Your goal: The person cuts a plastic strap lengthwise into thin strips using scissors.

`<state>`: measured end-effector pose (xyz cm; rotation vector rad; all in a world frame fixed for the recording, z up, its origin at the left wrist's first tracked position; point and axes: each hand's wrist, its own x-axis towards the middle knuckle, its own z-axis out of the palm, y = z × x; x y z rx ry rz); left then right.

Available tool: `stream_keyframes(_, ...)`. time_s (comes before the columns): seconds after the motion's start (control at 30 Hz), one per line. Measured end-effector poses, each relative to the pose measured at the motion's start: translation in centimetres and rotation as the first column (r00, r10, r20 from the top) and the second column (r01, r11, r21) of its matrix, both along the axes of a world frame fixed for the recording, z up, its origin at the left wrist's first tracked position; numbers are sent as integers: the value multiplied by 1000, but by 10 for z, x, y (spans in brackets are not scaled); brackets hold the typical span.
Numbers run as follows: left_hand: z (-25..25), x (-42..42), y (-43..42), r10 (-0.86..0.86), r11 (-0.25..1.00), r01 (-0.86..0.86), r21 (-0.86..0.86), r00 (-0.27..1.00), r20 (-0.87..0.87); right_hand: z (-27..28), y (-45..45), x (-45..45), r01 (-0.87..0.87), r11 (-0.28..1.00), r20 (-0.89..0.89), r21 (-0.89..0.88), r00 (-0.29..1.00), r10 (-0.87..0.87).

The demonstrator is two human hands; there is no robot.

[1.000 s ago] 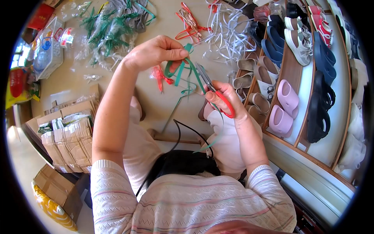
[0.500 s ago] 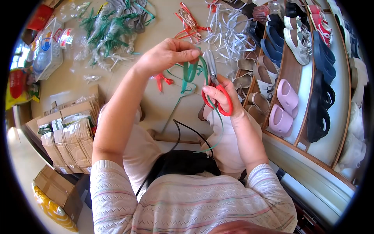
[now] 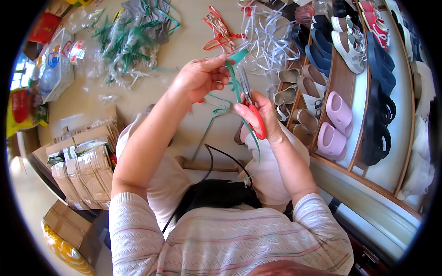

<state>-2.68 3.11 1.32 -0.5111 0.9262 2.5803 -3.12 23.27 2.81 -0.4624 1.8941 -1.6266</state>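
Between the thumb and fingers of my left hand (image 3: 200,77) is a green ribbon (image 3: 233,78), pinched near its top. A wider green end sticks out past the fingertips, while a long tail drops by my right hand toward my knee. My right hand (image 3: 266,115) grips scissors (image 3: 260,125) with red handles, their metal blades pointing up beside the ribbon. The blades look nearly closed; whether they touch the ribbon I cannot tell. Below my left hand, a thin green strand (image 3: 220,108) with a small loop lies on the floor.
Ahead on the floor lie red ribbons (image 3: 220,30), white ribbons (image 3: 268,39) and a green-and-clear tangled pile (image 3: 124,50). A rack with shoes (image 3: 338,112) runs along my right. Cardboard (image 3: 83,172) stands at my left. A black bag (image 3: 218,198) rests on my lap.
My left hand has come slightly lower, and the green ribbon loop under it has opened out, with one end now showing above the fingers. The scissors have turned a little, still in my right hand.
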Motion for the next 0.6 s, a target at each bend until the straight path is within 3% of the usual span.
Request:
stream_keyframes(0.2, 0, -2, -7, 131, 973, -131, -191, 991, -13, 11, 0, 0, -68, 993, 12, 94, 998, 67)
stream_keyframes(0.3, 3, -2, -15, 100, 968, -115, -222, 992, -77, 5, 0, -2, -130, 986, -8, 108, 991, 131)
stream_keyframes(0.4, 8, -1, -17, 59, 973, -83, -217, 991, -118, 2, 2, -4, -160, 979, 179, 127, 974, 136)
stream_keyframes(0.6, 9, -1, -13, 31, 977, -62, -204, 988, -149, 0, 1, -3, -154, 985, 290, 75, 949, 126)
